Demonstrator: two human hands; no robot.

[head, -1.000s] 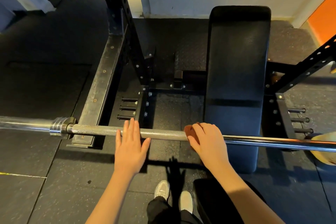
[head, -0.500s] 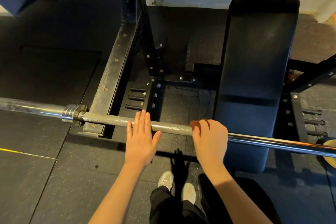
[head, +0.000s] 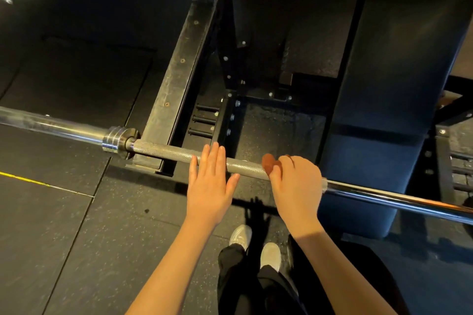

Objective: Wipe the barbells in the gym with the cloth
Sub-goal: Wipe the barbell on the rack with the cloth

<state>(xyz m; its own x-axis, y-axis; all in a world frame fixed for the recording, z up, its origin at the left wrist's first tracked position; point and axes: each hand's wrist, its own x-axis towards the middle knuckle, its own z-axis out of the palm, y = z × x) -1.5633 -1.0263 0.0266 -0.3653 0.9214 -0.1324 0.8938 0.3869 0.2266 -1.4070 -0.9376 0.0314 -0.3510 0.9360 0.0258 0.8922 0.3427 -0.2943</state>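
Chrome barbell (head: 163,152) spans the black rack (head: 176,79); the left hand (head: 210,181) rests flat and open on its knurled shaft. Just beside it, the right hand (head: 297,186) clasps a brown cloth (head: 268,163) round the bar. The small cloth may snag on knurling and slip free. Speckled rubber floor (head: 64,212) below, padded bench (head: 384,110) at right

The cloth (head: 268,164) lies mostly under the right hand (head: 297,186) — barbell (head: 163,152) ends cropped.

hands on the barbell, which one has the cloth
The right hand: its fingers curl round the small reddish-brown cloth on the knurled steel barbell, while the left hand rests flat, holding nothing.
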